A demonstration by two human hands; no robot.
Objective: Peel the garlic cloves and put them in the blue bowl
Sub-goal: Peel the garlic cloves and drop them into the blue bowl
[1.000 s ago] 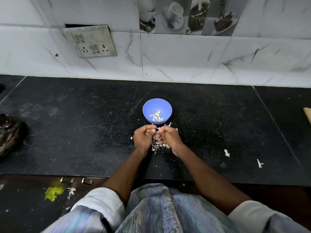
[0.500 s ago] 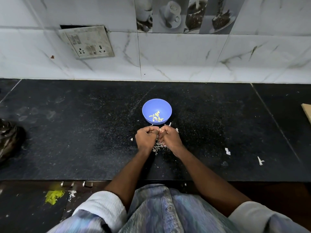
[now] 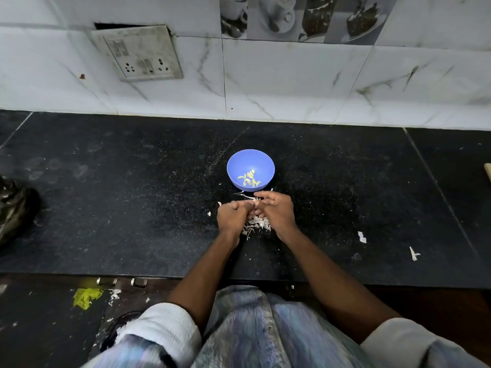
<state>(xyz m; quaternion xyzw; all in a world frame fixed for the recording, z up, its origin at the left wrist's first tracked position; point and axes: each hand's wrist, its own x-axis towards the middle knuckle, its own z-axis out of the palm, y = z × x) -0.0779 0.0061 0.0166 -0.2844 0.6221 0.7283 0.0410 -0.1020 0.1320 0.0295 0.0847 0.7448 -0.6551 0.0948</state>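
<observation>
Fingers of both hands meet over the black counter [image 3: 132,208], just in front of the blue bowl [image 3: 236,166]. Left hand [image 3: 232,215] is curled like a loose fist, its thumb pressed toward the right hand [image 3: 275,209], whose fingers bend inward to the same spot. Between the fingertips a small pale thing shows, probably a garlic clove [image 3: 255,207], but it is too small and blurred to say surely which hand holds it, or how. Under the hands lies a heap of white garlic skins [image 3: 256,225], touching the counter, with more scraps [image 3: 362,237] well apart to the right. Inside the bowl lie several peeled cloves [image 3: 249,177], yellowish, gathered at the bottom. Behind stands the white tiled wall with a switch plate [image 3: 140,53], and a dark bag [image 3: 14,208] sits at the counter's far left.
</observation>
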